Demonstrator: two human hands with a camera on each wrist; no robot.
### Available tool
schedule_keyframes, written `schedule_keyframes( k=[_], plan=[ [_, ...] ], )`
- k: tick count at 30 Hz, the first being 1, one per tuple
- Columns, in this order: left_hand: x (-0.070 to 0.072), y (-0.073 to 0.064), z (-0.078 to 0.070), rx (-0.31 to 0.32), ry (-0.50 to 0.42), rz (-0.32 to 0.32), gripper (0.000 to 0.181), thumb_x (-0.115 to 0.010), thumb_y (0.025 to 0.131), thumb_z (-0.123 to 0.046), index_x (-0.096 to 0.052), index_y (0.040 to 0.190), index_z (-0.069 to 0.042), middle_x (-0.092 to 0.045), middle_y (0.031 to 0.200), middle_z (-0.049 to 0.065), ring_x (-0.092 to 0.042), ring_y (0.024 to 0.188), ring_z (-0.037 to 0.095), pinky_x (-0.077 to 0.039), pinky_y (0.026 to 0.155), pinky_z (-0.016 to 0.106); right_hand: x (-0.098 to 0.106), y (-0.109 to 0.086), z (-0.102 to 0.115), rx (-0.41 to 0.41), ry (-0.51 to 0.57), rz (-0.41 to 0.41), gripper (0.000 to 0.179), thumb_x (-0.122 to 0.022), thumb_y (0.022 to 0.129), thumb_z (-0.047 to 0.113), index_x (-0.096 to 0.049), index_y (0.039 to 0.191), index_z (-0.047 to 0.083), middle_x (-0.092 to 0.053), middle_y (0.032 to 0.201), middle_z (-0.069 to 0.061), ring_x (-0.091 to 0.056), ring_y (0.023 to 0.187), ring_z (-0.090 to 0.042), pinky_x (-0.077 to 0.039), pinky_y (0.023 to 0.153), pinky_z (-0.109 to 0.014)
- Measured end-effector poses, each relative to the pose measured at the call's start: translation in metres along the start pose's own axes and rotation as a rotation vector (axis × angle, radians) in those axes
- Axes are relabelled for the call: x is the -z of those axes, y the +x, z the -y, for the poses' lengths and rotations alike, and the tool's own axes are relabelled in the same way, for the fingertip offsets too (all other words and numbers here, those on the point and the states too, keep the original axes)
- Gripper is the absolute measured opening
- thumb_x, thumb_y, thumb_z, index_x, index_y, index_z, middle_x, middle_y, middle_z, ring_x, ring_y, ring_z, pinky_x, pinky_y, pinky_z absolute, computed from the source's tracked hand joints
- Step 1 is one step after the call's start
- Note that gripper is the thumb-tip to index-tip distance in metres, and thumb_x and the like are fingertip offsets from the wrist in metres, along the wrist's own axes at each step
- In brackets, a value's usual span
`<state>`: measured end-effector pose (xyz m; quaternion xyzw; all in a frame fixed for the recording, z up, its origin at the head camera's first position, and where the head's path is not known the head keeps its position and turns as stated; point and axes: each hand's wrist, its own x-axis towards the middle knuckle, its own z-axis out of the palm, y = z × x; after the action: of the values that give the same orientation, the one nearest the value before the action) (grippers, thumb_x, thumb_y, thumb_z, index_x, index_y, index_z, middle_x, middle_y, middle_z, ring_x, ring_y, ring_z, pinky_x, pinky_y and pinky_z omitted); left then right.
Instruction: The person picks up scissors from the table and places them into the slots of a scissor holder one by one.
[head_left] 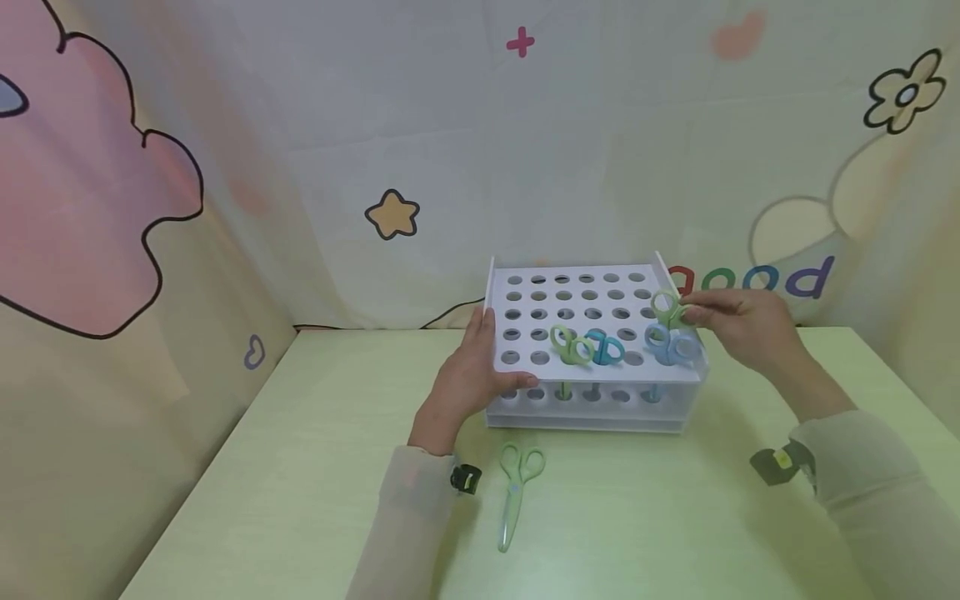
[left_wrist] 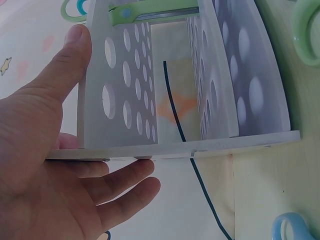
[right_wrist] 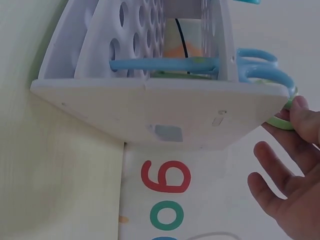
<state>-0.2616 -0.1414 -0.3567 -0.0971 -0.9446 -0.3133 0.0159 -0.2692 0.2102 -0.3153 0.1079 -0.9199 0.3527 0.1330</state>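
Note:
A white rack (head_left: 637,373) full of round holes stands on the table. My left hand (head_left: 472,367) grips its left front corner, thumb along the top board's front edge and fingers against the side panel. At the rack's right side, my right hand (head_left: 750,325) pinches a loop of green scissors (head_left: 669,323); their handles show above the top board, behind light blue scissors (head_left: 663,354). Standing in the front part of the rack, handles up, are green scissors (head_left: 568,350) and teal scissors (head_left: 601,346). Another pair of green scissors (head_left: 513,500) lies on the table before the rack.
A light green table (head_left: 337,467) meets a printed cloth backdrop (head_left: 420,108) behind the rack. A dark cord (head_left: 450,312) runs along the table's back edge. Low in the left wrist view, a blue loop handle (left_wrist: 290,222) shows at the frame's edge.

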Motion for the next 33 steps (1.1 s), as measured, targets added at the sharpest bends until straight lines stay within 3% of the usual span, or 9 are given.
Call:
schedule_keyframes(
  k=[9,13,22,28,33],
  plan=[
    [0.001,0.0,-0.001,-0.006,0.016,-0.003,0.125,-0.085,0.077,-0.051,-0.004,0.163,-0.011,0.005,0.17,0.0,-0.049,0.124,0.028,-0.043,0.1,0.042,0.005,0.009,0.0,0.06,-0.113,0.134,0.036,-0.072,0.097,0.025,-0.072,0.121,-0.002,-0.069,0.115,-0.025,-0.058,0.104,-0.038,-0.043,0.08,-0.047],
    [0.0,-0.001,-0.001,-0.005,0.014,0.007,0.125,-0.085,0.077,-0.052,-0.004,0.163,-0.011,0.006,0.17,0.0,-0.048,0.126,0.028,-0.043,0.101,0.043,0.004,0.012,-0.001,0.068,-0.111,0.178,0.032,-0.072,0.096,0.022,-0.073,0.118,-0.001,-0.068,0.115,-0.025,-0.057,0.103,-0.037,-0.043,0.08,-0.047],
    [0.002,-0.002,0.001,0.012,0.006,0.002,0.125,-0.085,0.077,-0.05,-0.003,0.163,-0.012,0.006,0.169,-0.001,-0.043,0.135,0.028,-0.04,0.105,0.044,-0.006,0.018,-0.001,0.011,-0.102,0.262,0.034,-0.064,0.102,0.023,-0.069,0.127,0.001,-0.062,0.127,-0.028,-0.051,0.113,-0.043,-0.042,0.09,-0.06],
    [0.002,-0.002,0.002,0.005,0.003,0.002,0.124,-0.085,0.078,-0.049,-0.004,0.163,-0.011,0.006,0.169,-0.001,-0.046,0.129,0.028,-0.042,0.102,0.044,-0.009,0.016,-0.004,-0.009,-0.096,0.266,0.043,-0.059,0.104,0.029,-0.062,0.135,0.0,-0.056,0.134,-0.031,-0.05,0.119,-0.048,-0.043,0.092,-0.063],
    [0.002,-0.002,0.0,-0.015,0.011,0.001,0.125,-0.085,0.078,-0.05,-0.003,0.163,-0.01,0.005,0.17,-0.001,-0.05,0.12,0.027,-0.044,0.098,0.042,-0.002,0.011,-0.01,-0.056,0.014,0.202,0.052,-0.055,0.105,0.039,-0.058,0.141,0.001,-0.05,0.141,-0.032,-0.046,0.127,-0.05,-0.041,0.095,-0.065]
  ],
)
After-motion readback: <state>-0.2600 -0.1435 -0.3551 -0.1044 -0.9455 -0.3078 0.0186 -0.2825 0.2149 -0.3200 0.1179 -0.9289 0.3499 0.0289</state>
